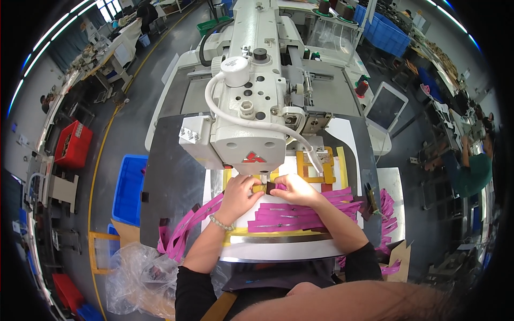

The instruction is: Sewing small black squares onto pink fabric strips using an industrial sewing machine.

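Observation:
Both hands meet beneath the head of a white industrial sewing machine (251,134). My right hand (297,191) is closed in a pinch on a small dark brown tab (271,188), with a bit of magenta zipper tape (280,186) showing at its fingertips. From the other side my left hand (239,197) has its thumb and fingers closed by a small yellow piece (258,189); what they grip, if anything, is hidden. Several magenta zippers (284,216) lie fanned out under my right forearm. Left of my left wrist, more magenta zippers (184,230) hang in a loose bundle.
A yellow frame (306,174) sits right of the machine head. A tablet-like screen (386,107) stands at the machine's right. On the floor at left are a blue crate (128,188) and clear plastic bags (140,278). Further magenta zippers (387,211) lie far right.

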Demonstrator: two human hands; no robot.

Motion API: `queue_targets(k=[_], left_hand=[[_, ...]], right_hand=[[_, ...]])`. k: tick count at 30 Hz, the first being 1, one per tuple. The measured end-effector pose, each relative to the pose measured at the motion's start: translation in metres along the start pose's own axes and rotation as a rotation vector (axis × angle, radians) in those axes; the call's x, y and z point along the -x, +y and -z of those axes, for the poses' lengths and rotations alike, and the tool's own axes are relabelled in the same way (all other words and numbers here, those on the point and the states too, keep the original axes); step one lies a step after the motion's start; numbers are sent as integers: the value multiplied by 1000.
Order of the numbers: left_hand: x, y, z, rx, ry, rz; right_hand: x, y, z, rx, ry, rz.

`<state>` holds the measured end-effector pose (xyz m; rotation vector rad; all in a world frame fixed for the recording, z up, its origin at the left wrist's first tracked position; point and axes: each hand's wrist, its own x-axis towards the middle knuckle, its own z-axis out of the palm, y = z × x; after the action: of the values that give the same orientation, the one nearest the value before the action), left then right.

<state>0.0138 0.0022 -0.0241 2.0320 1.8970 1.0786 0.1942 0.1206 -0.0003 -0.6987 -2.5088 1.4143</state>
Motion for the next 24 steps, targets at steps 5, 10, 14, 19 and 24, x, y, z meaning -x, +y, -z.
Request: queue_targets(k=[5,10,14,19,24], left_hand=[[1,3,-1,-41,-44,-25],[1,11,1,-172,-249,-23],[-3,16,-2,-235,-110,-80],[-2,16,0,-301,11,-26],[1,20,2,-288,82,-68]], right_hand=[[18,-4,14,281,-171,18],[31,1,26,502,29,98],[31,0,25,547,237,76],[27,-15,20,636,610,113],[36,-30,2,720,524,197]])
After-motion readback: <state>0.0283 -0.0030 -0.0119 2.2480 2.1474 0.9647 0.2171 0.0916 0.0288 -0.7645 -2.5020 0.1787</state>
